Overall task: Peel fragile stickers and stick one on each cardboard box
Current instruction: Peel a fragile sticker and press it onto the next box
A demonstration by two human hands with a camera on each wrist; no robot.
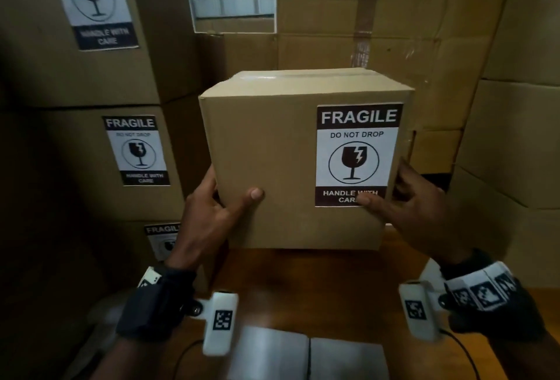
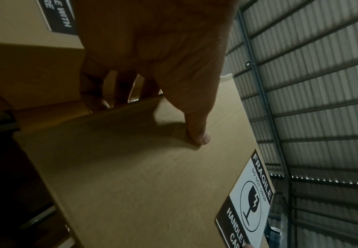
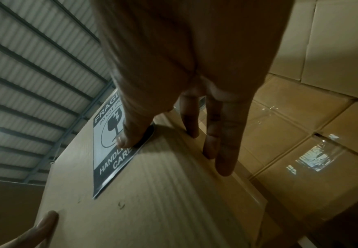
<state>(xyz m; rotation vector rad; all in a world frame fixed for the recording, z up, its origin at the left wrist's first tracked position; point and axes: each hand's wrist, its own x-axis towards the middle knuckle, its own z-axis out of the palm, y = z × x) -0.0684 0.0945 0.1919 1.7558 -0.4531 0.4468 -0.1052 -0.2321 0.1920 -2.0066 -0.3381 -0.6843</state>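
A brown cardboard box (image 1: 263, 152) stands upright at the middle of the table, taped shut on top. A white and black FRAGILE sticker (image 1: 357, 149) lies flat on the right part of its front face. My left hand (image 1: 212, 213) grips the box's lower left corner, thumb on the front, fingers curled round the side. My right hand (image 1: 418, 207) presses its thumb on the sticker's bottom band while its straight fingers lie along the right side. The left wrist view shows my left hand (image 2: 163, 50), the box (image 2: 131, 176) and the sticker (image 2: 252, 201). In the right wrist view my right hand (image 3: 173, 50) covers part of the sticker (image 3: 108, 161).
Stacked boxes on the left carry fragile stickers (image 1: 136, 149). Larger taped cartons (image 1: 378, 16) rise behind, and another stack (image 1: 515, 137) stands at the right. The wooden table (image 1: 303, 288) holds white sheets (image 1: 303, 355) at its near edge.
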